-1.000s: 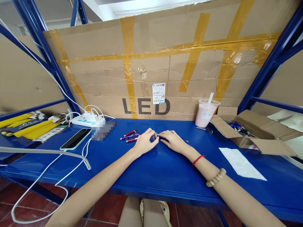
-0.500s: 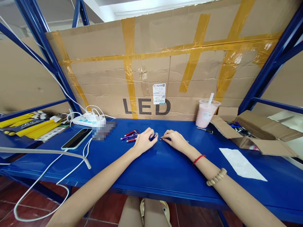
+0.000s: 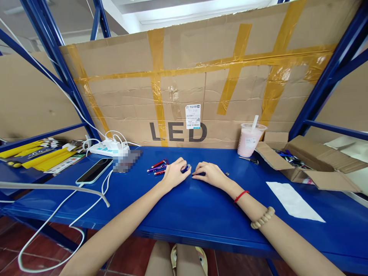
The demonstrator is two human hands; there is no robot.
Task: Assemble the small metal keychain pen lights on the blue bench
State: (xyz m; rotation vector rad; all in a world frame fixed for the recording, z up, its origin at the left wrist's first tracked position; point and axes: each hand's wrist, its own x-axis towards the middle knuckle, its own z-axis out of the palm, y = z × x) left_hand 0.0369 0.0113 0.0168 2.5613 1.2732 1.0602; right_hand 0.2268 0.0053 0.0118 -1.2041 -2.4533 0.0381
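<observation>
Resting on the blue counter [image 3: 184,214], the two hands lie close together, fingertips nearly meeting. The left hand [image 3: 173,174] is curled, thumb and forefinger pinched on a small blue torch [image 3: 186,168] whose tip pokes out toward the right hand [image 3: 210,173]. The right hand is palm down with its fingers bent to the counter; something dark shows at its fingertips, but I cannot tell whether it is gripped or only touched. Just past the right hand's outer side lies a tiny metal piece [image 3: 227,174].

Just beside the left hand, on its outer side, lie a few red and purple torches [image 3: 156,167], side by side. Farther out on that side are a phone [image 3: 93,171] face up and a white power strip [image 3: 107,148] with cables plugged in. Beyond the right hand, near the cardboard wall [image 3: 201,76], stands a plastic cup [image 3: 250,141] of pink drink with a straw, and farther out on that side sits an open cardboard box [image 3: 310,177] with small items inside. A white sheet [image 3: 293,196] lies flat beside the right forearm, which wears a red string [image 3: 240,195] and a bead bracelet [image 3: 262,217].
</observation>
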